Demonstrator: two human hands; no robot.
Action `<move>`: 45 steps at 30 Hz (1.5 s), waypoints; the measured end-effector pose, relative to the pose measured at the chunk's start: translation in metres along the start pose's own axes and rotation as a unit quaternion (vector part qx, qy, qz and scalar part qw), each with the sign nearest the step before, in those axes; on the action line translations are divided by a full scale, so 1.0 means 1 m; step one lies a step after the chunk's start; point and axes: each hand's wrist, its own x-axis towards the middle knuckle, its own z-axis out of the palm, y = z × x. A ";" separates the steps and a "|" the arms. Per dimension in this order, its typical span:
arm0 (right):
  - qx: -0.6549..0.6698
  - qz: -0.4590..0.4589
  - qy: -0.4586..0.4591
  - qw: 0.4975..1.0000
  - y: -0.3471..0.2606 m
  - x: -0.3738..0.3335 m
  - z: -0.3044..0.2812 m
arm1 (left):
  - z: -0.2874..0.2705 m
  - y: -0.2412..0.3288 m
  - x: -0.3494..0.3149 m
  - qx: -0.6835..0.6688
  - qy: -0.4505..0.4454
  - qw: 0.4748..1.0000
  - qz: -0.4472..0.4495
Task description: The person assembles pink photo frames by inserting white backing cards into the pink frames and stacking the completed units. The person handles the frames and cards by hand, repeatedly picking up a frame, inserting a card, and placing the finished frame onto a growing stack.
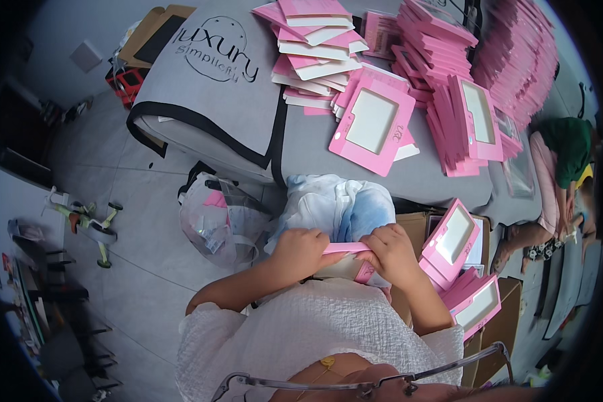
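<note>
My left hand (300,252) and my right hand (392,254) both grip a pink flat window box (347,248) held close to my chest, over my lap. The fingers of both hands curl around its top edge; most of the box is hidden behind them. A blue-and-white cloth (338,204) lies on my knees just beyond the hands. To the right of my right hand, folded pink window boxes (454,241) stand in an open cardboard carton (415,224).
A grey table (315,144) ahead holds stacks of pink boxes (449,87), flat pink-and-white sheets (315,47) and one finished box (374,124). A clear plastic bag (214,224) sits on the floor at left. Another person (559,181) sits at the right.
</note>
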 end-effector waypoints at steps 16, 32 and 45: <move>0.091 0.067 0.052 0.992 -0.030 0.030 0.009 | 0.011 -0.010 -0.020 -0.598 0.152 0.744 -0.256; 0.097 0.048 0.087 0.990 -0.037 0.043 0.008 | 0.028 -0.011 -0.042 -0.454 0.178 0.850 -0.197; 0.047 0.051 0.012 0.998 -0.046 0.045 0.003 | 0.018 -0.002 -0.043 -0.380 0.186 0.899 -0.117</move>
